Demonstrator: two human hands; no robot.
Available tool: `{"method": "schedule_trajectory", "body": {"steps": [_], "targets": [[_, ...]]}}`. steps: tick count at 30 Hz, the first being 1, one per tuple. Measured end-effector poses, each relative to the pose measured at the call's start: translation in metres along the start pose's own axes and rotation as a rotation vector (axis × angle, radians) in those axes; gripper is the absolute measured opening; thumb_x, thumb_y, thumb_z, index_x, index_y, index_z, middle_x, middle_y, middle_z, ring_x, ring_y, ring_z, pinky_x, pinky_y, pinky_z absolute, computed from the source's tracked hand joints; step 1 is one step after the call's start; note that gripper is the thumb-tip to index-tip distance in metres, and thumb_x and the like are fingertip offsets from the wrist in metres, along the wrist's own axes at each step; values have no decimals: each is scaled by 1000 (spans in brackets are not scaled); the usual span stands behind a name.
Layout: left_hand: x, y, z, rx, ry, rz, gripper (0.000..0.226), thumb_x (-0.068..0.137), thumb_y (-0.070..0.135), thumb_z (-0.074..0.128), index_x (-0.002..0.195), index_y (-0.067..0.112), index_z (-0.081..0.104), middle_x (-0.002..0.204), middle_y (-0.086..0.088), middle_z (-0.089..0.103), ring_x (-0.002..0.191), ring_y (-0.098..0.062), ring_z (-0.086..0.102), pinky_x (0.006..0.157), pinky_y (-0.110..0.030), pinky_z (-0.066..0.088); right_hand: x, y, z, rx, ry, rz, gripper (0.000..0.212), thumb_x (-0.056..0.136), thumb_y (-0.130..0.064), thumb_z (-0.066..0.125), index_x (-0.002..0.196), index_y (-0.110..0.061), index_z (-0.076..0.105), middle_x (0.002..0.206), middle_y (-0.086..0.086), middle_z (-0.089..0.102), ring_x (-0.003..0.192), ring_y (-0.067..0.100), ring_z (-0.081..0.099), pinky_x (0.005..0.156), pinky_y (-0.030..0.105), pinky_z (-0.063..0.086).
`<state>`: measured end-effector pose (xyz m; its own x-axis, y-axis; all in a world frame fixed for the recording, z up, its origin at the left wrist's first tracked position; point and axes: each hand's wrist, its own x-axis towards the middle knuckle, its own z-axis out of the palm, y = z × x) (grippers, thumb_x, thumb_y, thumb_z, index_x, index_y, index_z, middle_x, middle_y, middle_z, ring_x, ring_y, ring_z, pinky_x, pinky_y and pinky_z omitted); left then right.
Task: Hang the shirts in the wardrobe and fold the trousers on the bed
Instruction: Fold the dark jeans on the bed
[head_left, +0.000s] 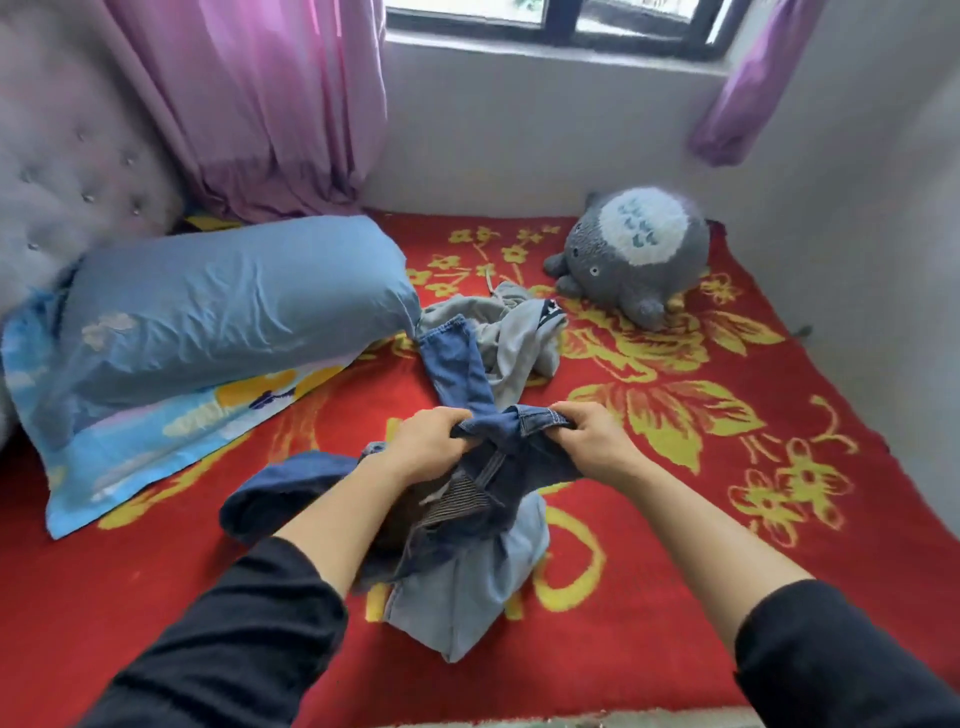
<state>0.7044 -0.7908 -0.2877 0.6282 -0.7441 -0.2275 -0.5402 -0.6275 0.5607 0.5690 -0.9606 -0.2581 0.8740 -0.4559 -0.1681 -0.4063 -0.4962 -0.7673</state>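
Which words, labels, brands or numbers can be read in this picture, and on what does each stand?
None can be read.
Yellow shapes on the red bedspread under the jeans may be characters, but are half hidden.
White marks on a dark patch of the grey garment are too blurred.

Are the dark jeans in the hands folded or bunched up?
Bunched up, not folded. The left hand and right hand grip the dark jeans in a crumpled heap; one leg trails across the red blanket.

left grip (423, 441): clenched, arm extended | right grip (597, 441): clenched, arm extended
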Motion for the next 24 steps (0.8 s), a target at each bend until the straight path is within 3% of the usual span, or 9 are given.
{"method": "schedule_trajectory", "body": {"steps": [2, 5, 9, 12, 16, 19, 21, 22, 24], "targets": [[17, 39, 2, -176, -41, 34, 22, 95, 34, 56, 98, 18, 71, 95, -3, 73, 93, -20, 65, 83, -38, 48, -4, 20, -35, -45, 104, 16, 23, 89, -10, 59, 74, -24, 70, 74, -8, 59, 75, 10, 51, 71, 33, 41], [50, 108, 16, -493, -60, 37, 23, 97, 23, 54, 97, 9, 71, 92, -9, 73, 82, -16, 63, 79, -36, 52, 0, 55, -90, -271, 283, 165, 21, 91, -26, 57, 107, -31, 69, 109, -2, 46, 111, 22, 39, 96, 39, 33], [102, 226, 58, -735, -27, 23, 18, 98, 25, 53, 88, 18, 67, 76, 1, 66, 59, -2, 60, 52, -15, 47, 4, 109, -176, 30, 465, 173, 23, 94, -22, 54, 114, -18, 67, 112, 18, 54, 108, 33, 52, 82, 27, 41], [139, 321, 92, -925, -39, -42, 23, 97, 33, 53, 88, 17, 67, 88, -8, 69, 73, -18, 62, 64, -27, 50, -15, 158, -241, 310, 517, 276, 23, 95, -25, 55, 115, -16, 62, 109, 12, 55, 98, 26, 56, 79, 27, 47], [176, 425, 133, -1102, -83, -103, 26, 96, 38, 53, 93, 17, 67, 99, -13, 70, 90, -29, 67, 83, -40, 54, -51, 234, -302, 596, 407, 378, 12, 86, -27, 61, 89, -18, 69, 89, -5, 67, 78, 6, 60, 63, 19, 44], [198, 486, 151, -1238, -92, -112, 34, 96, 37, 53, 114, 10, 64, 109, -13, 69, 101, -31, 66, 90, -43, 54, -66, 288, -332, 544, 457, 448, 7, 91, -21, 61, 95, -23, 66, 85, -12, 63, 67, -11, 54, 55, 1, 40], [210, 519, 155, -1309, -114, -90, 42, 97, 39, 51, 124, 8, 60, 112, -14, 68, 104, -30, 65, 95, -44, 51, -70, 320, -346, 472, 491, 533, 28, 90, -26, 64, 116, -18, 67, 102, -7, 64, 82, -4, 53, 66, -6, 36], [216, 531, 155, -1363, -150, -70, 42, 98, 39, 48, 124, 8, 60, 111, -13, 68, 105, -29, 65, 96, -43, 50, -71, 331, -352, 438, 507, 606, 39, 89, -34, 64, 125, -20, 63, 123, 1, 57, 102, 9, 52, 85, -3, 34], [220, 550, 150, -1486, -255, -24, 38, 101, 37, 42, 117, 10, 61, 105, -9, 71, 99, -23, 67, 93, -39, 51, -71, 345, -364, 433, 566, 793, 57, 86, -48, 62, 138, -30, 47, 148, 9, 29, 130, 32, 31, 110, 35, 30]]}}
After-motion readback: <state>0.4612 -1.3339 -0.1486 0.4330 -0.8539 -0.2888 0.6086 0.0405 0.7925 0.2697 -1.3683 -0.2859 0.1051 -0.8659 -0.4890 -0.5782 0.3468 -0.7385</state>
